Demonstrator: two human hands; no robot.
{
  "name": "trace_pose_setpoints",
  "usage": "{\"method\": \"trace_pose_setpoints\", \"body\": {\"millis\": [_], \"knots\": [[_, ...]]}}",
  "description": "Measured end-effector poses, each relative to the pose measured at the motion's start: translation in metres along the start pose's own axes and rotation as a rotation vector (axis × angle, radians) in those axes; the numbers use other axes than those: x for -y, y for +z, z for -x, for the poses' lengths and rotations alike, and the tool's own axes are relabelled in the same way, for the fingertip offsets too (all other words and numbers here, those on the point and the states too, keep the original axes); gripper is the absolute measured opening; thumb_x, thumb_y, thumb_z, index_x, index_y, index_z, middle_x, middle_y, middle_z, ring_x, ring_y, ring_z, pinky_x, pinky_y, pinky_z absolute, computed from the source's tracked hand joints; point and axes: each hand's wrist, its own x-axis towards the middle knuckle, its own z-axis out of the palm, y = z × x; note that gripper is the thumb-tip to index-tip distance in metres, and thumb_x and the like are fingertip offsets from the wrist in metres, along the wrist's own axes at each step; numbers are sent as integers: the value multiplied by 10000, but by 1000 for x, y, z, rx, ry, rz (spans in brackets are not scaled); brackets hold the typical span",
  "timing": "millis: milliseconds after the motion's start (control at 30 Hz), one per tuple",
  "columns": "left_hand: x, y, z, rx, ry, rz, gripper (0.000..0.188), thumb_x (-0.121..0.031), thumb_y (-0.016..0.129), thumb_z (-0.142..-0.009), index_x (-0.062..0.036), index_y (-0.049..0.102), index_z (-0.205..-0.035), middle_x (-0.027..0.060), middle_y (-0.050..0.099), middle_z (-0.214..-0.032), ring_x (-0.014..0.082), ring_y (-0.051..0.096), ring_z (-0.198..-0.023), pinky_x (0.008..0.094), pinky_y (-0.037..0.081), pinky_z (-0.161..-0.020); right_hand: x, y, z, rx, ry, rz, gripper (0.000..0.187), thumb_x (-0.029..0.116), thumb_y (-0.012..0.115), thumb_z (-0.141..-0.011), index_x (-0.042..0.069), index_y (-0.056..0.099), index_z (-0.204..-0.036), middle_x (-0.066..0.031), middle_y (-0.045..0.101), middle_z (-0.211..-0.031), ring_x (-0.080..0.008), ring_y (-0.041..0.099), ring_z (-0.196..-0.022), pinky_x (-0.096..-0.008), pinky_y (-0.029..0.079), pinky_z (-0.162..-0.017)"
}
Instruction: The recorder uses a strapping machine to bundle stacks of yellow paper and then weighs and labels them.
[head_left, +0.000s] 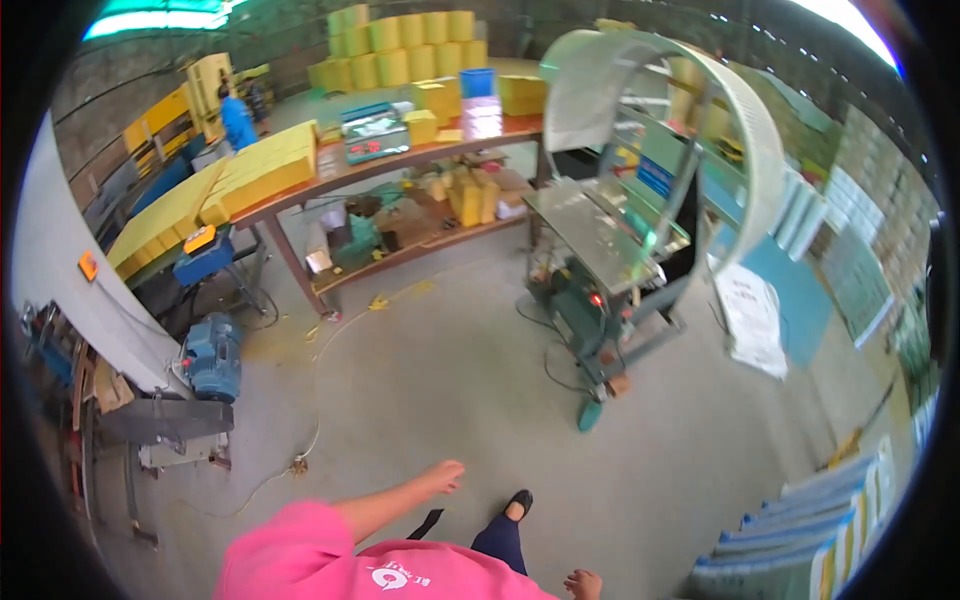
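My left hand hangs over the concrete floor in front of my pink shirt, its fingers loosely bent and slightly apart, with nothing in it. At the lower edge my right hand shows in part; its fingers are half curled and loose, and I see nothing held. Neither hand touches anything. Ahead to the right stands a strapping machine with a metal tabletop and a large pale arch. Its red light glows below the tabletop.
A long workbench carries a scale and yellow packs. Yellow bundles line a conveyor at left, near a blue motor. Stacked sheets lie at lower right. A cable crosses the floor. A person in blue stands far left.
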Motion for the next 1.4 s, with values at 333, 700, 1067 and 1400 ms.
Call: {"method": "trace_pose_setpoints", "body": {"millis": [333, 700, 1067, 1400], "knots": [[24, -204, -33, -567, -302, 309, 432, -338, 597, -894, -41, 562, -1205, 124, 643, -949, 235, 611, -911, 374, 524, -765, 266, 189, -232, 435, -698, 1275, 356, 349, 612, -817, 31, 675, -963, -164, 673, -986, -326, 660, -778, -460, 516, -714], [-39, -283, -124, -597, -202, 887, 376, -299, 669, -835, -9, 631, -1070, 190, 672, -983, 355, 666, -907, 479, 554, -719, 543, 418, -417, 496, -612, 1107, 133, 147, 604, -834, 62, 679, -903, -86, 694, -783, -219, 671, -659, -314, 529, -553], [-615, -606, -305, -928, 690, -157, 283, -256, 560, -954, -39, 632, -1120, 9, 645, -856, 91, 594, -764, 252, 483, -690, 701, 689, -412, 543, -3, 624, 280, 191, 559, -918, 1, 622, -1114, -136, 680, -950, -242, 676, -748, -328, 543, -649], [-902, -776, -441, -1405, 361, -814, 582, -441, 590, -861, -76, 519, -1309, 212, 608, -1193, 378, 595, -1086, 463, 485, -899, 915, 884, -443, 830, -319, 675, 294, 197, 557, -930, -10, 624, -1129, -97, 685, -965, -177, 662, -786, -280, 517, -673]]}}
